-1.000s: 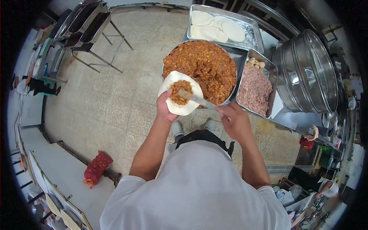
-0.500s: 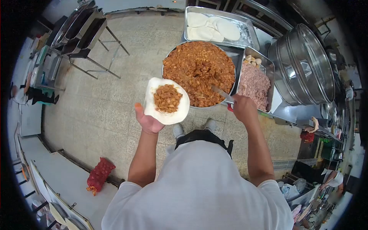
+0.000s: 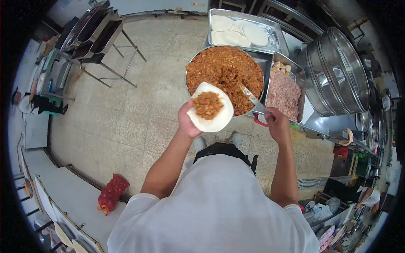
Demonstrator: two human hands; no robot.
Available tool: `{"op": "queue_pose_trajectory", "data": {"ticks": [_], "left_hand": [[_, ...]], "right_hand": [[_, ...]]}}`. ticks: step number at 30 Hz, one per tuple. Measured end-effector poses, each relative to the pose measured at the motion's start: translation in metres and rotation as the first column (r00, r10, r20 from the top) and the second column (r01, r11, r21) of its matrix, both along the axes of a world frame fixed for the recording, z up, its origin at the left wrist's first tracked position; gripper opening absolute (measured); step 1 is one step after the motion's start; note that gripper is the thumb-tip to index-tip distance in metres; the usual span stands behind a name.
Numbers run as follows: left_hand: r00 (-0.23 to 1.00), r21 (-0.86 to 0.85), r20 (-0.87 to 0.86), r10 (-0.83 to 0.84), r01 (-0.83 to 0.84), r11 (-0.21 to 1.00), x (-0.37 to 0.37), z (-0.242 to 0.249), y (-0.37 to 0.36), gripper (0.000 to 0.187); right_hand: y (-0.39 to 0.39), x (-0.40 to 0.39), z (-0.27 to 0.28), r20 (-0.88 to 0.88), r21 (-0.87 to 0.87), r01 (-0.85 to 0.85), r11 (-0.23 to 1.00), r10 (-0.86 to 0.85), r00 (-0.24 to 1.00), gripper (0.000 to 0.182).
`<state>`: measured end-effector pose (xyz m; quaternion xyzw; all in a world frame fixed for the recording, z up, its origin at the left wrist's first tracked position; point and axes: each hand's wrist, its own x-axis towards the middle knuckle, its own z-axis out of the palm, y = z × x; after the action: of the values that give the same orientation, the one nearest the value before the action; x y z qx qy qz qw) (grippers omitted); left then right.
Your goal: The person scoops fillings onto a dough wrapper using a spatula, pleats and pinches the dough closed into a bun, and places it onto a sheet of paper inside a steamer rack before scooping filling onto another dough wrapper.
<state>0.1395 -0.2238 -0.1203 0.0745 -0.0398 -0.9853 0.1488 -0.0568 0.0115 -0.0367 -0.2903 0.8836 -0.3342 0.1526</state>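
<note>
My left hand (image 3: 188, 121) holds a round white dough wrapper (image 3: 224, 118) from beneath and its left edge. A mound of chopped brown filling (image 3: 208, 105) lies in the middle of the wrapper. The wrapper overlaps the near left rim of a large round bowl heaped with reddish-brown filling (image 3: 223, 63). In my right hand (image 3: 277, 125) is the handle of a flat metal spatula (image 3: 252, 98), fingers closed round it. Its blade points up and left over the bowl's right side, the tip at the filling's surface; whether it touches cannot be told.
Behind the bowl, a metal tray (image 3: 275, 38) carries several flat dough wrappers (image 3: 228, 31). To the right stand a pan of pinkish minced meat (image 3: 283, 95) and large steel steamers (image 3: 333, 71). A red mesh sack (image 3: 113, 193) lies lower left; a metal stand (image 3: 101, 52) is upper left.
My left hand has carried the filled wrapper to the right, over the bowl's near rim. My right hand has shifted slightly right, and more of the spatula blade now shows.
</note>
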Motion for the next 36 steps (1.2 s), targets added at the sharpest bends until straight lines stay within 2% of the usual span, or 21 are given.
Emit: {"op": "queue_pose_trajectory", "data": {"ticks": [1,3,4,6,9,10,14,17,19,20,21,23,24,27,29,31,32,34,35,36], "left_hand": [[1.0,-0.011,0.019,-0.01,0.01,1.0,-0.007,0.002,0.002,0.069],[1.0,0.006,0.0,-0.027,0.027,1.0,-0.016,0.017,0.004,0.066],[0.999,-0.026,-0.004,-0.044,0.044,0.999,-0.02,0.022,0.005,0.065],[0.995,-0.056,-0.044,-0.09,0.088,0.995,-0.027,0.027,0.006,0.062],[0.992,-0.121,-0.051,-0.117,0.11,0.986,-0.037,0.024,0.006,0.063],[0.991,-0.12,-0.054,-0.125,0.118,0.986,-0.038,0.022,0.007,0.063],[0.996,-0.115,-0.028,-0.088,0.084,0.99,-0.038,0.019,0.009,0.062],[0.996,-0.114,-0.025,-0.083,0.08,0.99,-0.04,0.018,0.014,0.063],[0.993,-0.112,-0.031,-0.117,0.113,0.987,-0.046,0.016,0.022,0.064],[0.993,-0.102,-0.022,-0.114,0.111,0.989,-0.049,0.015,0.027,0.065],[0.994,-0.095,-0.015,-0.107,0.105,0.99,-0.053,0.015,0.031,0.065],[0.993,-0.119,-0.001,-0.119,0.118,0.986,-0.059,0.009,0.038,0.066],[0.996,-0.113,-0.001,-0.086,0.086,0.99,-0.06,0.008,0.043,0.066],[1.0,-0.108,0.001,-0.02,0.02,0.994,-0.061,0.003,0.054,0.067],[0.997,-0.124,-0.006,0.077,-0.077,0.989,-0.059,0.005,0.065,0.07],[0.997,-0.154,-0.007,0.075,-0.075,0.985,-0.06,-0.001,0.07,0.072],[0.996,-0.163,0.002,0.092,-0.09,0.983,-0.063,0.0,0.074,0.072],[0.993,-0.159,-0.005,0.118,-0.117,0.98,-0.071,0.008,0.086,0.074],[0.991,-0.165,0.0,0.131,-0.129,0.978,-0.074,0.009,0.094,0.074],[0.992,-0.15,0.005,0.13,-0.128,0.98,-0.076,0.008,0.102,0.074]], "right_hand": [[0.0,0.006,0.007,0.001,0.0,-0.003,1.0,0.003,1.0,0.021],[0.002,0.018,0.02,-0.098,-0.246,-0.069,0.967,0.046,0.994,0.022],[0.002,0.023,0.03,-0.102,-0.244,-0.063,0.968,0.039,0.994,0.022],[0.0,0.034,0.047,-0.231,-0.166,-0.206,0.964,0.165,0.959,0.021],[-0.003,0.043,0.032,-0.269,-0.119,-0.24,0.963,0.202,0.942,0.022],[-0.002,0.044,0.031,-0.26,-0.138,-0.281,0.95,0.239,0.936,0.023],[0.019,0.037,0.053,-0.241,-0.069,-0.235,0.969,0.213,0.947,0.023],[0.032,0.036,0.07,-0.124,-0.031,-0.153,0.988,0.148,0.981,0.022],[0.03,0.037,0.063,-0.105,-0.257,-0.182,0.949,0.16,0.982,0.023],[0.031,0.035,0.048,-0.211,-0.154,-0.252,0.955,0.217,0.953,0.024],[0.031,0.034,0.038,-0.216,-0.154,-0.237,0.959,0.202,0.955,0.024],[0.03,0.03,0.031,-0.233,-0.01,-0.283,0.959,0.273,0.933,0.023],[0.037,0.024,0.041,-0.186,0.026,-0.283,0.959,0.282,0.941,0.021],[0.07,-0.012,0.058,-0.223,0.034,-0.317,0.948,0.316,0.922,0.023],[0.095,-0.043,0.06,-0.171,0.086,-0.275,0.958,0.286,0.943,0.023],[0.11,-0.087,0.039,-0.312,0.152,-0.089,0.984,0.133,0.941,0.025],[0.115,-0.108,0.026,-0.309,0.143,-0.098,0.985,0.139,0.941,0.025],[0.117,-0.149,-0.003,-0.418,0.226,0.044,0.973,0.056,0.907,0.025],[0.111,-0.165,-0.011,-0.413,0.221,0.029,0.975,0.066,0.908,0.025],[0.104,-0.178,-0.019,-0.41,0.293,0.063,0.954,0.066,0.91,0.025]]}}
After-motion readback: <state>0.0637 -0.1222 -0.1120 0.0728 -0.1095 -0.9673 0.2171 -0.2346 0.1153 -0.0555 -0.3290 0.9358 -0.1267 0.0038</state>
